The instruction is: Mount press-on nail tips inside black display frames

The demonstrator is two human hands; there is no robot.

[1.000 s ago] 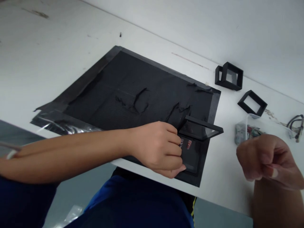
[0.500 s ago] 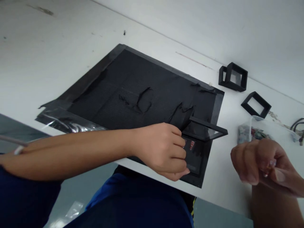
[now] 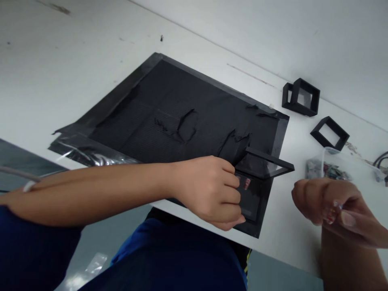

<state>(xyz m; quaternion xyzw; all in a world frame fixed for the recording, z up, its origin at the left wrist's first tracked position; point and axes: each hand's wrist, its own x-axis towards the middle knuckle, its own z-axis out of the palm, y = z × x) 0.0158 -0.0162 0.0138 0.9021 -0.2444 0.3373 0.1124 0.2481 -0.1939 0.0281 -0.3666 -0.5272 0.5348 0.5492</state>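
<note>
Right of the black mat (image 3: 136,117), the right grip (image 3: 348,198) pinches one shiny piece (image 3: 332,213); the left grip (image 3: 214,194), fingertips hidden, I cannot tell whether pressed together, partly hides one open case (image 3: 252,198) on the mat, one reddish piece (image 3: 247,184) visible inside; right of the mat, one half-hidden tub (image 3: 353,159), its contents uncountable; farther, three black frames (image 3: 316,101), one partly hidden

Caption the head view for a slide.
Right hand pinching a small shiny piece near a clear container; left hand at an open black case.

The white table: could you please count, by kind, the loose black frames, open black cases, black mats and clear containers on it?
Loose black frames: 3
Open black case: 1
Black mat: 1
Clear container: 1
Total: 6
</note>
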